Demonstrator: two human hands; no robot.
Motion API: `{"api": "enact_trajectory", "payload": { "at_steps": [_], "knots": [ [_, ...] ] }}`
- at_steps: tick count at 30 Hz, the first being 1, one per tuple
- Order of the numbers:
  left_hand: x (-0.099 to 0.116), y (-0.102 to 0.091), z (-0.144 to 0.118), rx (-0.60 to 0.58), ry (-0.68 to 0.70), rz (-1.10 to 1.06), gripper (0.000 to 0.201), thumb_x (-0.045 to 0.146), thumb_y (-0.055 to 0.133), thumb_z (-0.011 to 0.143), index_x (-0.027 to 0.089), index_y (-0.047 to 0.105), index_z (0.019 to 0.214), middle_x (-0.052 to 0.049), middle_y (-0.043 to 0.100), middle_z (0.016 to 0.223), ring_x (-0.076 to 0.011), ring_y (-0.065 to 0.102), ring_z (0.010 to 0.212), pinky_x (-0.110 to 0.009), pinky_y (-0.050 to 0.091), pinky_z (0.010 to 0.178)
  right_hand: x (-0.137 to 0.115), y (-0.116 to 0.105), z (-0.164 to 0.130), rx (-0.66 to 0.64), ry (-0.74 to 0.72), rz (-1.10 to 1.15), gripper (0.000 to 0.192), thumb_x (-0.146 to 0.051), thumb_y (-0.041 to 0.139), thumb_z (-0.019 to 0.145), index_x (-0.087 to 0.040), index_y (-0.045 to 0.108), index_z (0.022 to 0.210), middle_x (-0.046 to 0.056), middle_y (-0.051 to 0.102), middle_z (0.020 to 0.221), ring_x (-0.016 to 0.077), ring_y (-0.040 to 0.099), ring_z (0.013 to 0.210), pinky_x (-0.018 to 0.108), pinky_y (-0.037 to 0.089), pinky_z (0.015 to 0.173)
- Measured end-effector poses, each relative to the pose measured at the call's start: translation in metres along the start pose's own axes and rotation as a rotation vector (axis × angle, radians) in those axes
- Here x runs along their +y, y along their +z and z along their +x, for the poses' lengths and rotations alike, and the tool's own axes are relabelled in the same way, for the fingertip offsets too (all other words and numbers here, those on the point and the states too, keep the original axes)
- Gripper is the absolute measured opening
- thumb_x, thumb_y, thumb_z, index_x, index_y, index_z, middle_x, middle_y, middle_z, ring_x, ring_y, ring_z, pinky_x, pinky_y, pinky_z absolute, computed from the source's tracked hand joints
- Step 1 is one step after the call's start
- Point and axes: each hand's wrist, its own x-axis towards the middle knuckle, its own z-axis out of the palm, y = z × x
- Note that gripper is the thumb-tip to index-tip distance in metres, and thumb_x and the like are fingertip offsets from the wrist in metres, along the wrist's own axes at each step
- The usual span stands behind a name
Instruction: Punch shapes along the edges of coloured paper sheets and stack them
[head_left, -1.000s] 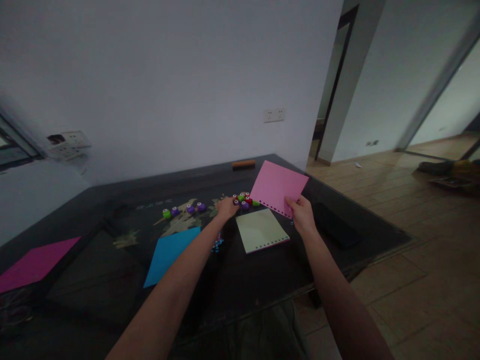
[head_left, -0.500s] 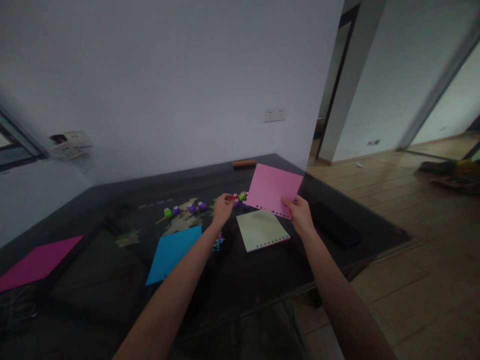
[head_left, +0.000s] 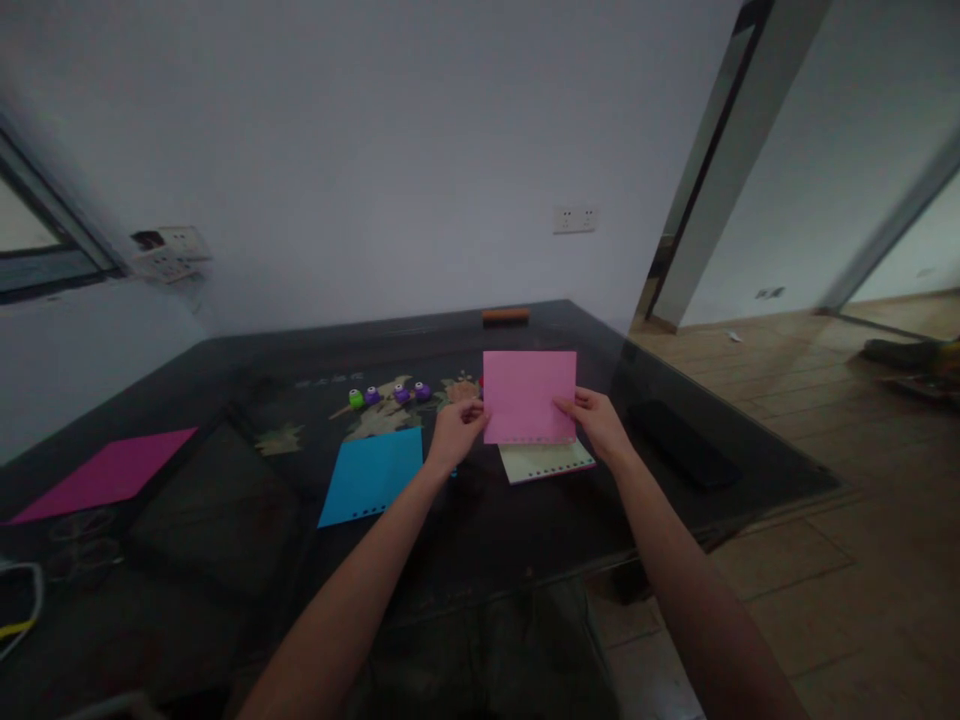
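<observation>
Pink paper sheet [head_left: 529, 396] held upright between left hand [head_left: 455, 436] and right hand [head_left: 598, 428], above the dark surface [head_left: 480, 520].

Each hand pinching one side edge of the sheet, fingers closed on the paper; whether the left hand also holds a small punch cannot be told. Row of punched holes along the sheet's lower edge, just above a pale yellow sheet [head_left: 547, 461] lying flat with its own perforated edge. Blue sheet [head_left: 372, 474] left of the hands, magenta sheet [head_left: 109, 473] well apart at far left. Small round craft punches [head_left: 390, 394], green and purple, in a line behind. Step judged: squaring up the sheet for handling; a steady two-sided grip, kept taut to avoid creasing, seems called for.
</observation>
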Motion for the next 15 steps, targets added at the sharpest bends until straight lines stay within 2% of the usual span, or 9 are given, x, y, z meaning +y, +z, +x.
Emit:
{"api": "enact_trajectory", "payload": {
  "at_steps": [8,12,15],
  "knots": [
    [-0.0011,0.0009,-0.0033,0.014,-0.003,-0.051,0.01,0.019,0.064,0.071,0.012,0.063,0.078,-0.004,0.067,0.07,-0.0142,0.063,0.067,-0.026,0.05,0.066,-0.0006,-0.0093,0.0057,0.128,-0.116,-0.07,0.025,-0.034,0.075,0.057,-0.016,0.066,0.073,0.002,0.067,0.072,0.0139,0.059,0.064,0.027,0.045,0.065],
    [-0.001,0.0011,-0.0037,0.013,-0.021,-0.058,0.01,0.018,0.064,0.07,0.012,0.062,0.078,-0.004,0.067,0.07,-0.0144,0.063,0.068,-0.028,0.051,0.068,-0.001,-0.0088,0.0061,0.148,-0.102,-0.056,0.026,-0.034,0.075,0.056,-0.016,0.066,0.072,0.003,0.067,0.073,0.0142,0.059,0.066,0.028,0.045,0.067],
    [0.0007,0.0028,-0.0053,-0.009,-0.048,-0.082,0.017,0.017,0.064,0.071,0.013,0.061,0.086,-0.004,0.067,0.071,-0.0141,0.063,0.066,-0.028,0.051,0.066,-0.0024,-0.0096,0.0053,0.16,-0.099,-0.054,0.03,-0.035,0.074,0.056,-0.016,0.066,0.078,0.003,0.067,0.074,0.0149,0.059,0.066,0.029,0.045,0.067]
  ]
}}
